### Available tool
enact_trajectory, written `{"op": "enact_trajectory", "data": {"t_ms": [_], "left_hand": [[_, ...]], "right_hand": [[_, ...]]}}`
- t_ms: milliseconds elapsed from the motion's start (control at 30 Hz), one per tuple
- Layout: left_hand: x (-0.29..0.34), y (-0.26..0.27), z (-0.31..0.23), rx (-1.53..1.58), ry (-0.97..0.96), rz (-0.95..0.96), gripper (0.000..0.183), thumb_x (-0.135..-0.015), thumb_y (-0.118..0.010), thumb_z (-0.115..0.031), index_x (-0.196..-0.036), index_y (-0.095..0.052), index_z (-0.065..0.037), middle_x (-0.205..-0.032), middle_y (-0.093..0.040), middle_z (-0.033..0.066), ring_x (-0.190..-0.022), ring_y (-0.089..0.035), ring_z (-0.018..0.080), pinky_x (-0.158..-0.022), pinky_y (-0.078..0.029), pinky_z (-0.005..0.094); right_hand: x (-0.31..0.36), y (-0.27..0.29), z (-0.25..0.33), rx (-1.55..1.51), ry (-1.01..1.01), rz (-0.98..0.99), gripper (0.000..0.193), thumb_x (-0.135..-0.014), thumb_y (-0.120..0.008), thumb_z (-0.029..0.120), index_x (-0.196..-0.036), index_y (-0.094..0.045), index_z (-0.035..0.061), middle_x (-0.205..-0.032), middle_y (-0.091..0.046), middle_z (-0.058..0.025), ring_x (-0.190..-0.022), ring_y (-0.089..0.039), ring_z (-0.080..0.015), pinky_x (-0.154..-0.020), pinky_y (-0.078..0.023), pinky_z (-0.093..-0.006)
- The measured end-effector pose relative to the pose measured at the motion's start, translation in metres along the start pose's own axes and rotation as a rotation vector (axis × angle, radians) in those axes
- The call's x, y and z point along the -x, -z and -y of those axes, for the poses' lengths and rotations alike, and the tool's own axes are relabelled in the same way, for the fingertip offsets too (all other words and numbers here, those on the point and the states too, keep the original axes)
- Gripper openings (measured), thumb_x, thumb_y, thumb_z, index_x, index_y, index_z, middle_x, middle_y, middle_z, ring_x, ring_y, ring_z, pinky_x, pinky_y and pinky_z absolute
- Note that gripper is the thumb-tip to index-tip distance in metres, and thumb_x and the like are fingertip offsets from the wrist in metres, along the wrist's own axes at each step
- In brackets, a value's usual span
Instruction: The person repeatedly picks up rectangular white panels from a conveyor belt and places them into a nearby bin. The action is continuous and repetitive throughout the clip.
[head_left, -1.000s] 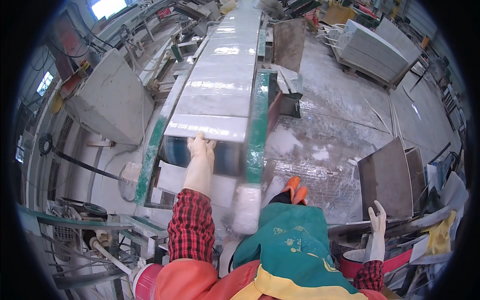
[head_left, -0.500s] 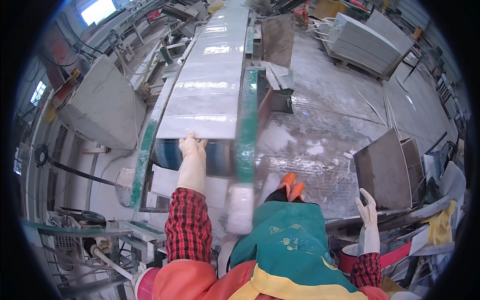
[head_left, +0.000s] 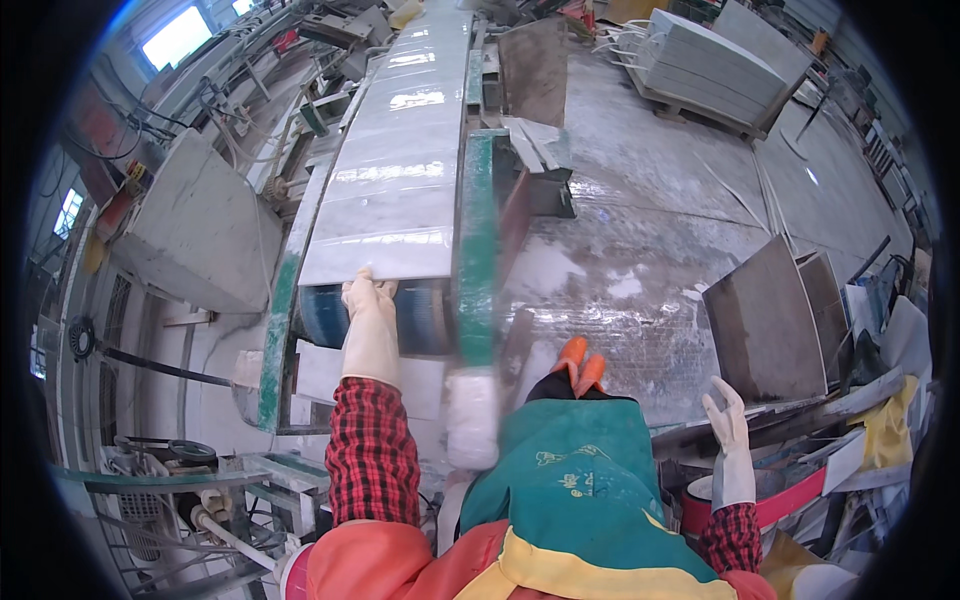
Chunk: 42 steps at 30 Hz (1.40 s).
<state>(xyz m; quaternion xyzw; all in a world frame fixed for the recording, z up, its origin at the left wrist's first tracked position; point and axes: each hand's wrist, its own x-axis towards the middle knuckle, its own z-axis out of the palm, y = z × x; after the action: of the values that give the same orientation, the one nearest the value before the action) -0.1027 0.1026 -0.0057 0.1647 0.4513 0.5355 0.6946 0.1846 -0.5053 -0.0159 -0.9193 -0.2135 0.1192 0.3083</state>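
Note:
A belt conveyor carries a row of glossy white stone slabs (head_left: 385,205) away from me. My left hand (head_left: 370,305), in a cream rubber glove, is at the near edge of the closest slab, above the blue end roller (head_left: 422,318). One fingertip shows on the slab's top; the other fingers look bent at its edge and are partly hidden. My right hand (head_left: 731,440), gloved alike, hangs off to the right, holding nothing, its fingers apart and slightly curved. Nearby, a brown-grey slab (head_left: 765,320) leans upright.
Green side rails (head_left: 477,250) flank the conveyor. A big pale stone block (head_left: 205,225) stands at left, and stacked slabs (head_left: 710,75) sit on a pallet at far right. Offcuts and a red tub (head_left: 695,510) crowd the lower right. The floor (head_left: 630,290) looks wet.
The whole view has shifted slightly, so the conveyor sits a little farther left. My left hand stays at the slab's edge; my right hand remains open at my side.

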Motion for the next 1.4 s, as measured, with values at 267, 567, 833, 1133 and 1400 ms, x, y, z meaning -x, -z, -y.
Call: {"op": "enact_trajectory", "data": {"t_ms": [267,567,833,1133,1400], "left_hand": [[-0.011,0.004,0.000,-0.006,-0.008,0.008,0.044,-0.099,-0.044,0.001,-0.139,-0.028,-0.002,-0.135,-0.045,0.0267,-0.115,-0.058,0.0450,-0.089,-0.055,0.0640],[-0.017,0.004,-0.001,0.027,-0.003,0.043,0.042,-0.099,-0.043,0.001,-0.139,-0.030,-0.003,-0.134,-0.046,0.0261,-0.115,-0.057,0.0450,-0.088,-0.055,0.0662],[-0.006,-0.001,0.002,0.001,-0.015,0.062,0.047,-0.099,-0.044,0.000,-0.143,-0.031,-0.009,-0.136,-0.045,0.0235,-0.118,-0.056,0.0421,-0.093,-0.053,0.0639],[-0.020,-0.003,0.002,-0.022,-0.010,0.002,0.043,-0.098,-0.047,0.000,-0.139,-0.035,-0.007,-0.134,-0.047,0.0234,-0.115,-0.058,0.0416,-0.089,-0.055,0.0620],[-0.047,-0.001,0.003,0.018,0.033,-0.012,0.045,-0.098,-0.046,0.002,-0.140,-0.035,-0.005,-0.134,-0.049,0.0250,-0.115,-0.060,0.0426,-0.089,-0.055,0.0641]], "right_hand": [[0.000,0.022,0.002,0.049,-0.002,0.006,0.050,-0.087,-0.069,0.020,-0.133,-0.060,0.0038,-0.132,-0.062,-0.0151,-0.122,-0.058,-0.0262,-0.104,-0.043,-0.0355],[0.001,0.020,-0.009,-0.021,-0.061,-0.018,0.048,-0.088,-0.069,0.021,-0.131,-0.060,0.0028,-0.133,-0.061,-0.0160,-0.127,-0.054,-0.0291,-0.110,-0.039,-0.0365],[-0.005,0.015,-0.022,0.002,-0.044,-0.043,0.048,-0.088,-0.068,0.020,-0.133,-0.060,0.0032,-0.132,-0.062,-0.0141,-0.121,-0.058,-0.0252,-0.105,-0.042,-0.0341],[-0.008,0.016,-0.026,0.019,-0.025,-0.057,0.048,-0.088,-0.069,0.020,-0.134,-0.060,0.0064,-0.132,-0.063,-0.0138,-0.119,-0.059,-0.0254,-0.103,-0.044,-0.0349],[0.003,0.027,-0.014,0.077,-0.050,-0.037,0.048,-0.087,-0.069,0.021,-0.133,-0.061,0.0079,-0.131,-0.063,-0.0142,-0.122,-0.057,-0.0276,-0.105,-0.043,-0.0360]]}}
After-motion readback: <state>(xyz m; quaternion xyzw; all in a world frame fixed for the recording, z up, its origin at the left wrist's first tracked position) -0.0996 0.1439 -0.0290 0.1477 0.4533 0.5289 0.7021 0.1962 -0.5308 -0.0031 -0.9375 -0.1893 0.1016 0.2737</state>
